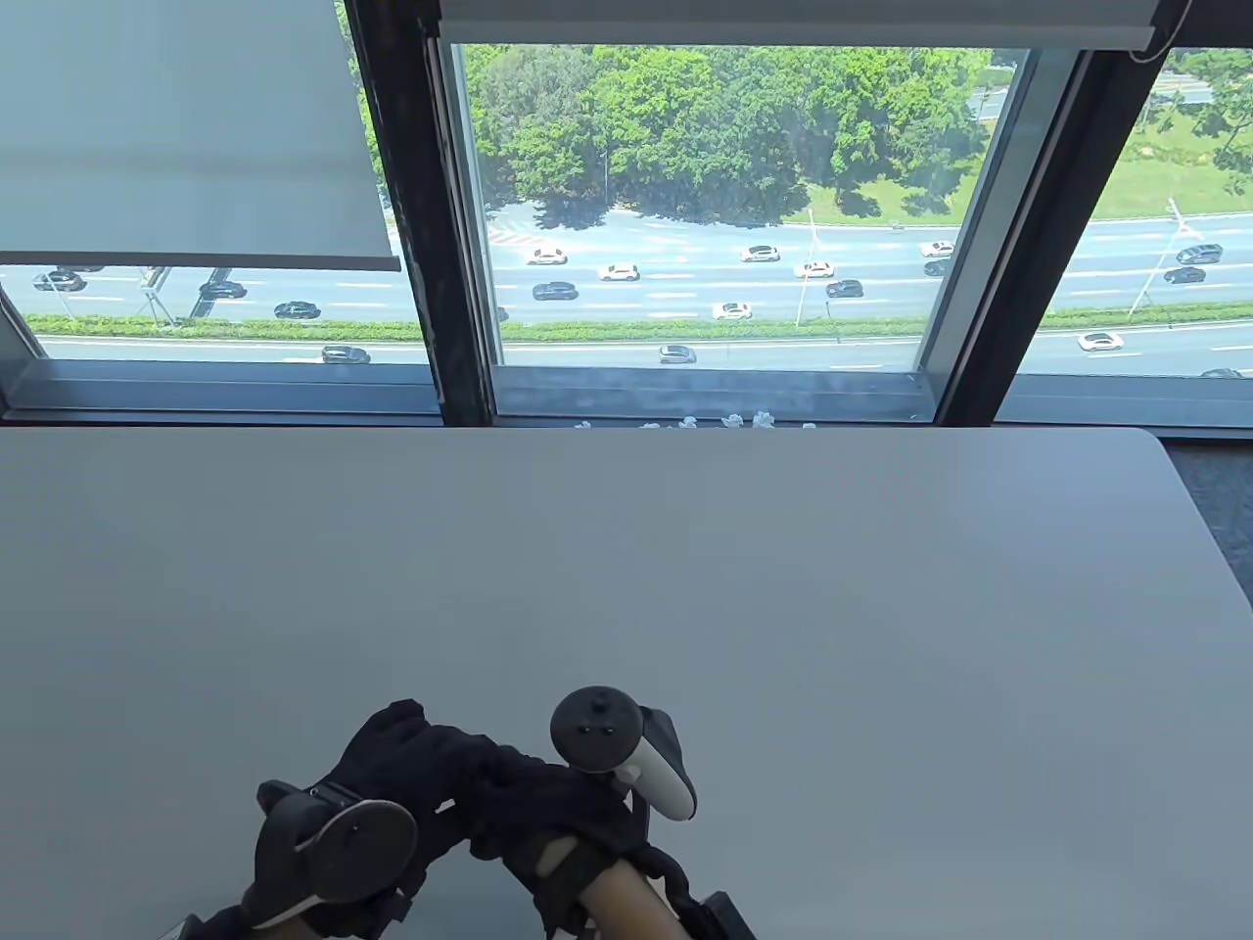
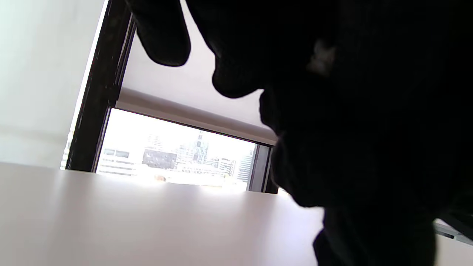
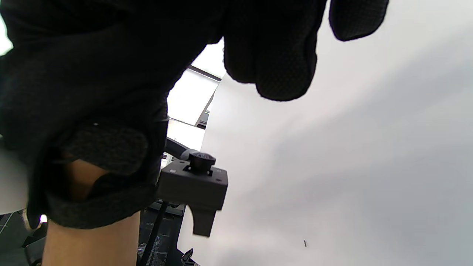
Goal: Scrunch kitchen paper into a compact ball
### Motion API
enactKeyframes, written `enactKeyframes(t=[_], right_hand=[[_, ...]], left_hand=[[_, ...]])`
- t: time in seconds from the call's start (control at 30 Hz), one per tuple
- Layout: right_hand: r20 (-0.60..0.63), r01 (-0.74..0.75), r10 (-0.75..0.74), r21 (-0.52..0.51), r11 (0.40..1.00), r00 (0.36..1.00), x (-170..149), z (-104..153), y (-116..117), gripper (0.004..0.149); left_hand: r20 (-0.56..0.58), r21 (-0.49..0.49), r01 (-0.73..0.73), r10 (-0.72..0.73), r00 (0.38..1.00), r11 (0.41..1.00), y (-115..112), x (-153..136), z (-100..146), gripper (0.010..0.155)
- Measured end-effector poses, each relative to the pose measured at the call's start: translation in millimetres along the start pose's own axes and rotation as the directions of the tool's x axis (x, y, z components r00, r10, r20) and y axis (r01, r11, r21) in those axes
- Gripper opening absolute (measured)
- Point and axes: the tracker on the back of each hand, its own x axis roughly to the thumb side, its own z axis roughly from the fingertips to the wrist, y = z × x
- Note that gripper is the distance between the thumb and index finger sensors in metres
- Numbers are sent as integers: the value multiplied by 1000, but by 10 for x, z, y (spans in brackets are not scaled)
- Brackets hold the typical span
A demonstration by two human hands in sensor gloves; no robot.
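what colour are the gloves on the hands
Black, on both the left hand and right hand; clearest in the table view.

table (image 1: pixel 685 548): grey-white | paper scraps (image 1: pixel 734 422): along far edge

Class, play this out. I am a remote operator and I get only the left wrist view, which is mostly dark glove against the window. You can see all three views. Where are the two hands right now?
Observer: In the table view the left hand and right hand are pressed together by the table's near edge.
Operator: Can you see the kitchen paper?
Observer: Not in the table view, because the gloves cover whatever is between them.
Operator: Is anything else about?
Observer: Small white crumpled bits sit just past the table's far edge, by the window.
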Motion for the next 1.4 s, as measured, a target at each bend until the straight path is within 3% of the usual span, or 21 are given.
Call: enactKeyframes(t=[0.1, 0.17, 0.2, 0.23, 0.27, 0.3, 0.33, 0.37, 0.4, 0.47, 0.53, 0.57, 0.6, 0.97, 1.13, 1.2, 1.27, 1.3, 1.37, 1.4], right_hand=[[22, 21, -21, -11, 1000, 1000, -13, 9, -86, 51], [-55, -116, 109, -155, 981, 993, -39, 32, -188, 51], [-153, -265, 233, -238, 934, 960, -84, 43, -252, 52], [-277, -449, 372, -315, 836, 886, -141, 44, -301, 52], [-400, -621, 491, -323, 714, 774, -203, 23, -337, 53], [-464, -704, 546, -301, 643, 698, -244, 1, -351, 53], [-547, -802, 604, -254, 541, 580, -330, -50, -364, 54], [-583, -837, 619, -228, 497, 526, -392, -87, -365, 54], [-616, -853, 618, -188, 487, 488, -500, -152, -355, 54], [-655, -846, 602, -112, 521, 457, -646, -231, -299, 55], [-667, -871, 632, -54, 488, 395, -715, -284, -228, 55], [-673, -902, 660, -26, 430, 334, -717, -304, -189, 55], [-678, -912, 662, -31, 409, 320, -703, -313, -175, 55], [-695, -906, 645, -21, 422, 317, -733, -324, -159, 56], [-697, -881, 622, -29, 473, 357, -769, -324, -201, 56], [-686, -862, 624, -10, 506, 374, -765, -322, -237, 64], [-676, -785, 574, -11, 620, 462, -724, -276, -336, 81], [-656, -718, 522, -45, 695, 546, -689, -235, -403, 83], [-612, -649, 444, -153, 745, 655, -597, -126, -524, 84], [-594, -639, 432, -188, 746, 679, -553, -69, -572, 84]], left_hand=[[3, -23, 12, -12, 1000, 1000, -11, -7, -8, 99], [-14, 6, 25, -25, 1000, 1000, 7, -13, -7, 100], [-28, 8, 29, -29, 999, 1000, 16, -29, -7, 98], [-45, 12, 23, -22, 999, 1000, 23, -56, -6, 97], [-61, 9, 7, -6, 998, 1000, 22, -87, -10, 95], [-72, 7, -4, 4, 997, 1000, 22, -106, -12, 94], [-90, 7, -16, 17, 996, 1000, 26, -134, -15, 92], [-103, 6, -21, 22, 994, 1000, 28, -148, -20, 91], [-115, 6, -21, 21, 993, 1000, 33, -162, -25, 89], [-124, 8, -18, 19, 992, 1000, 35, -171, -27, 87], [-125, 3, -15, 16, 992, 1000, 35, -172, -29, 86], [-124, 8, -13, 14, 992, 1000, 37, -168, -24, 86], [-124, 9, -10, 11, 992, 1000, 38, -167, -23, 86], [-129, -2, -21, 21, 991, 1000, 29, -180, -22, 85], [-139, -21, -27, 24, 990, 999, 10, -200, -28, 84], [-144, -28, -26, 22, 989, 999, 4, -206, -30, 85], [-153, -36, -27, 22, 988, 999, -2, -224, -34, 85], [-158, -42, -31, 24, 987, 999, -2, -238, -36, 85], [-168, -45, -42, 34, 985, 998, 1, -261, -42, 85], [-172, -47, -44, 36, 984, 998, 2, -271, -43, 85]])
